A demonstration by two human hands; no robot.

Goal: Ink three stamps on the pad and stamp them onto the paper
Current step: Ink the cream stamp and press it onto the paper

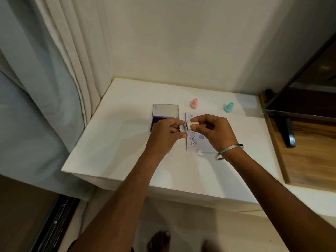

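Observation:
My right hand (216,131) pinches a small white stamp (190,125) lying sideways, its purple inked face turned left. My left hand (166,133) pinches a small white cap (181,127) just beside that face. Both hover over the left edge of the paper (204,144), which carries several purple smiley prints and a blue blot. The purple ink pad (156,120) lies open to the left, its lid (165,110) flat behind it, partly hidden by my left hand. A pink stamp (194,103) and a teal stamp (228,107) stand upright behind the paper.
All of this sits on a white table (118,142) in a corner, with a curtain (45,79) to the left. Another small white piece (200,152) lies at the paper's near edge. A dark screen on a stand (289,131) rests on a wooden surface to the right.

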